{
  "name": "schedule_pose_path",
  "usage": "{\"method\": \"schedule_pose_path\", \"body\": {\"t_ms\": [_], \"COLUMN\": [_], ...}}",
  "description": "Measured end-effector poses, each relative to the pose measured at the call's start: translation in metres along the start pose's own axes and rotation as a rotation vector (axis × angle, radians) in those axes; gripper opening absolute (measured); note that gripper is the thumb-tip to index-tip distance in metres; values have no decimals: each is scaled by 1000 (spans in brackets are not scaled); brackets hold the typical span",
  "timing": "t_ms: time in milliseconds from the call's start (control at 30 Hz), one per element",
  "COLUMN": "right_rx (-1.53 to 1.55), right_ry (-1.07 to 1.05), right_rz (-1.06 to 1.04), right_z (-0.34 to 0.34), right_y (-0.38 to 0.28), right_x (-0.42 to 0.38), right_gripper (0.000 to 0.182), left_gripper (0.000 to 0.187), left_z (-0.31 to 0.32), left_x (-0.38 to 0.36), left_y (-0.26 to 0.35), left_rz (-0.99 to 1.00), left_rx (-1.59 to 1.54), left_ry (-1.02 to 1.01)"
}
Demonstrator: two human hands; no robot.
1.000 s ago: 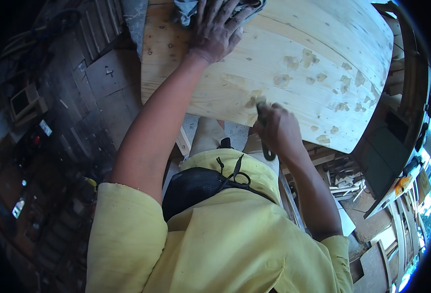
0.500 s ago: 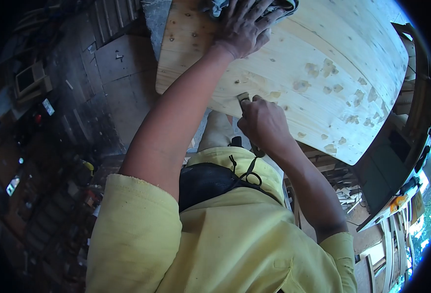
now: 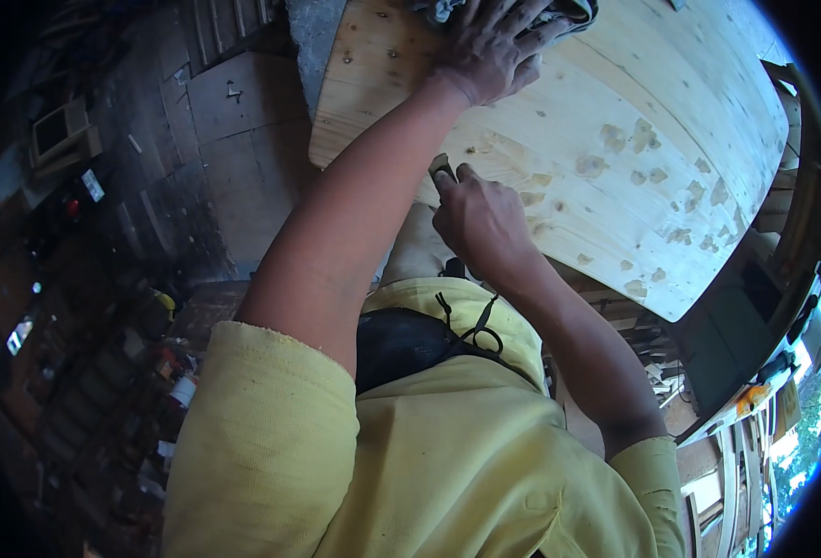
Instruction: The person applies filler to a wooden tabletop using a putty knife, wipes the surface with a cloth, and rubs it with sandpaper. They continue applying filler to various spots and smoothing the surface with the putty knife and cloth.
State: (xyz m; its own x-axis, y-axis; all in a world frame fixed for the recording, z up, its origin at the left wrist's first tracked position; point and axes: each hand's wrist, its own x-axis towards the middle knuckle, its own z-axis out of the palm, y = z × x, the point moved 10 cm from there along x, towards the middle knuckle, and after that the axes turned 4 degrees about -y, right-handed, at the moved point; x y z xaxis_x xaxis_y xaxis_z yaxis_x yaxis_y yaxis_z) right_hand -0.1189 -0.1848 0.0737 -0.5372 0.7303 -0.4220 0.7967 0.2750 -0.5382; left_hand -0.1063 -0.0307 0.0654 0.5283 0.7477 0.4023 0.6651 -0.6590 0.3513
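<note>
A pale wooden board (image 3: 559, 121) with knots and brownish filler patches lies in front of me. My left hand (image 3: 489, 51) rests on its far left part with fingers spread, over or against a crumpled grey cloth (image 3: 573, 14) that is partly cut off by the top of the view. Near the board's close edge, my right hand (image 3: 485, 219) is closed around a putty knife (image 3: 442, 167). Its blade tip touches or nearly touches the wood beside a patch. The handle is hidden in my fist.
Left of the board is a dark floor with wooden panels (image 3: 252, 139) and scattered clutter. A small framed box (image 3: 61, 135) stands at the far left. Wood strips (image 3: 727, 484) lie at the lower right, with an orange object (image 3: 753, 400) above them.
My right hand has moved the putty knife left and slightly up along the board's near edge. The view has shifted a little; my left hand stays on the board by the cloth.
</note>
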Motion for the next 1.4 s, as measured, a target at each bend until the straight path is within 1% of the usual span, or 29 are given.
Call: {"method": "schedule_pose_path", "body": {"t_ms": [133,200,233,300,433,500,533,600,700,733,800,833,900,967,1000,1033,1100,1167,1233,1267,1400], "right_rx": [18,-2,-4,-14,-1,-34,-36,5,19,14,-6,-8,39,37,34,31,3,28,101,83,85], "right_ry": [15,-92,-89,-40,13,-174,-169,-40,-9,-1,-124,-118,84,76,67,75,-79,-73,68,126,191], "right_rz": [-25,-5,-6,138,148,150,153,196,235,239,208,213,270,265,261,269,250,240,376,364,324], "right_z": [10,12,4,-15,-27,-14,-17,-35,-41,-43,-35,-37,-58,-49,-47,-50,-41,-50,-69,-82,-89], "right_y": [1,2,1,16,32,32,33,39,54,56,54,55,61,69,71,74,70,73,94,96,108], "right_x": [-6,-8,-5,0,-5,-11,-10,-7,-9,-12,-19,-17,-12,-11,-12,-16,-29,-33,-31,-28,-14], "right_gripper": [13,12,12,13,15,18,18,21,23,23,22,22,20,18,18,18,18,18,18,18,20], "left_gripper": [71,71,71,70,70,69,69,68,69,68,68,67,64,63,53,53,54,56,54,54,54], "left_z": [2,1,-1,-1,0,1,0,-2,-2,0,0,2,4,2,2,2,5,4,6,6,5], "left_x": [-2,0,1,0,0,1,1,0,1,0,3,3,2,1,1,1,-1,-1,-2,-2,-1], "left_y": [-2,-1,0,-1,0,-1,0,1,1,1,1,1,0,0,0,0,-3,-2,-3,-3,-2], "left_rz": [-16,-9,-8,-17,0,-9,-4,0,-5,-22,-18,-23,-28,-16,-29,-20,-66,-42,-52,-53,-46], "left_rx": [-15,36,38,-41,-19,-1,-2,-14,-19,-26,-1,24,9,-5,43,39,74,63,90,78,83], "left_ry": [-25,-8,-5,-23,18,0,2,10,-3,-37,-38,-46,-52,-22,-19,-14,-28,-5,-14,-9,-12]}}
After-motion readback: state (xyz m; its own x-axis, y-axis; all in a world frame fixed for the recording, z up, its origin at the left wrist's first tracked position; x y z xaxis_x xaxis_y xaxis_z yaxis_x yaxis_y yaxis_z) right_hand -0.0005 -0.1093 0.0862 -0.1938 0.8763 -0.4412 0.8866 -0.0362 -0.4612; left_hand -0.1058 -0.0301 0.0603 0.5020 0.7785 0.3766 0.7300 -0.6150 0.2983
